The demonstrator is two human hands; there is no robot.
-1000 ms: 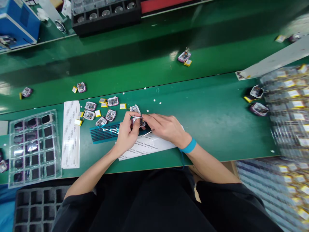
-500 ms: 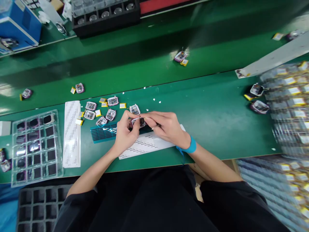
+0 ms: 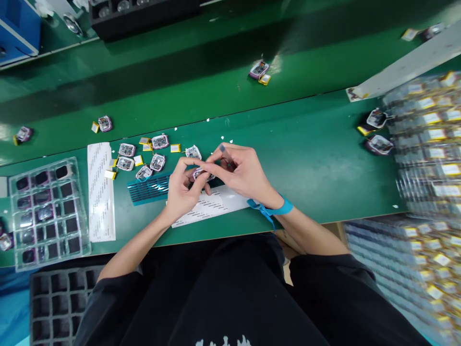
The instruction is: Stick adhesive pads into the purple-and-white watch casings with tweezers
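My left hand [image 3: 185, 187] is closed around a small purple-and-white smartwatch case [image 3: 199, 174], which is partly covered by the fingers. My right hand [image 3: 239, 168] meets it from the other side, its thumb and fingertip pressed at the case. A thin grey strip-like thing [image 3: 224, 151] sticks up between my right fingers; its kind is unclear. Just beyond my hands lies another open watch case [image 3: 193, 152]. Under them is a white printed sheet [image 3: 201, 211], and to the left a blue sheet with dark strips [image 3: 148, 188].
Several open watch cases [image 3: 157, 162] with yellow batteries [image 3: 175, 148] lie left of my hands. A clear compartment tray [image 3: 86, 230] and a white label sheet [image 3: 101, 192] are farther left. Stacked clear trays [image 3: 432, 144] stand at right. A green raised ledge [image 3: 173, 91] runs behind.
My right hand has turned and its fingers have curled, with the grey strip now pointing up. My left hand still holds the watch case. The whole view has shifted slightly.
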